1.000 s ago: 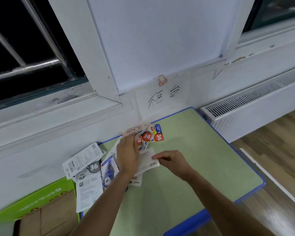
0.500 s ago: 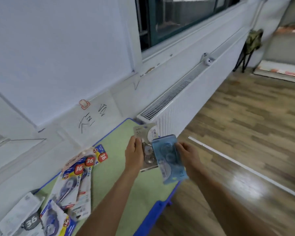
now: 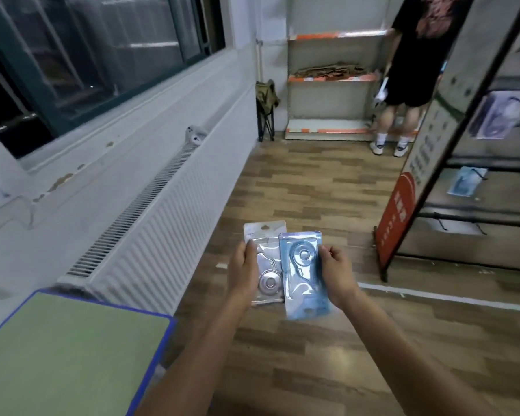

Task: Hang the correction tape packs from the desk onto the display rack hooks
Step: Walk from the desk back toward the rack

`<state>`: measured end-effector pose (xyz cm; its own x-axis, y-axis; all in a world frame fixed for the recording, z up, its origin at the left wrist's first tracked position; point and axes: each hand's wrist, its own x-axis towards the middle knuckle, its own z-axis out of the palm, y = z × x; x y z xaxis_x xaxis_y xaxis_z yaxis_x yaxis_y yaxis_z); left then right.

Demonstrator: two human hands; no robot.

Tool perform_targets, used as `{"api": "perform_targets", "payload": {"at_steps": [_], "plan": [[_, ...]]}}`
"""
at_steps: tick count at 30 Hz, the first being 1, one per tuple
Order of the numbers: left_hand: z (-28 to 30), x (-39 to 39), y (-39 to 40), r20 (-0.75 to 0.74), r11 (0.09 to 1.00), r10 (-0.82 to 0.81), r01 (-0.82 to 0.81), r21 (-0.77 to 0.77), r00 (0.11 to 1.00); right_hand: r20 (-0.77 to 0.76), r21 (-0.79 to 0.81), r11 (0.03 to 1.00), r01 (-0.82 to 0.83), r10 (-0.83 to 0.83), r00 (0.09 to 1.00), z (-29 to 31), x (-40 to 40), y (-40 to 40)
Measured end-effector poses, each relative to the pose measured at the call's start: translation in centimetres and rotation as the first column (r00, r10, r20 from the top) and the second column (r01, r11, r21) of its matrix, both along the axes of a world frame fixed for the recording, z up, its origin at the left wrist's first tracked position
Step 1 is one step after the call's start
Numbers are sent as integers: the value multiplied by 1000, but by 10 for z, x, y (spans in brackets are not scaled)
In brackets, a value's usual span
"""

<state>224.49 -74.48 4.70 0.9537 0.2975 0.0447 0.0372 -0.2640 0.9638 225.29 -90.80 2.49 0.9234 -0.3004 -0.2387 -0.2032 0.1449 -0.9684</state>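
The left hand (image 3: 243, 270) grips a clear-and-white correction tape pack (image 3: 266, 265) by its left edge, and the right hand (image 3: 336, 273) grips a blue correction tape pack (image 3: 302, 274) by its right edge. The blue one overlaps the clear one's right side. Both are held flat and face-up, side by side out over the wooden floor (image 3: 297, 187), probably so each can be seen and hung in turn. The clear pack's hang hole sits at its top edge, at twelve o'clock, ready for a hook.

The worktop (image 3: 72, 349) lies at eight o'clock, well apart from the packs. The display rack (image 3: 478, 205) stands at two o'clock, a blue pack (image 3: 466, 181) already hanging on it.

The red sign (image 3: 395, 217) leaning at the rack's near end carries pale characters, too blurred to read. No print on either held pack is legible.
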Motion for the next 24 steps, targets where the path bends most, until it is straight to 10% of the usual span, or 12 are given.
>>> {"api": "perform_targets", "payload": {"at_steps": [14, 19, 24], "plan": [[6, 94, -288, -73, 852, -523, 522, -29, 849, 25, -96, 880, 465, -465, 885, 31, 29, -265], [11, 144, -389, -65, 784, -618, 620, 21, 783, 164, -412, 810, 416, -383, 909, 49, 45, -351], [27, 191, -485, -13, 708, -703, 701, 90, 711, 103, -837, 503, 217, -244, 964, 57, 73, -433]]}}
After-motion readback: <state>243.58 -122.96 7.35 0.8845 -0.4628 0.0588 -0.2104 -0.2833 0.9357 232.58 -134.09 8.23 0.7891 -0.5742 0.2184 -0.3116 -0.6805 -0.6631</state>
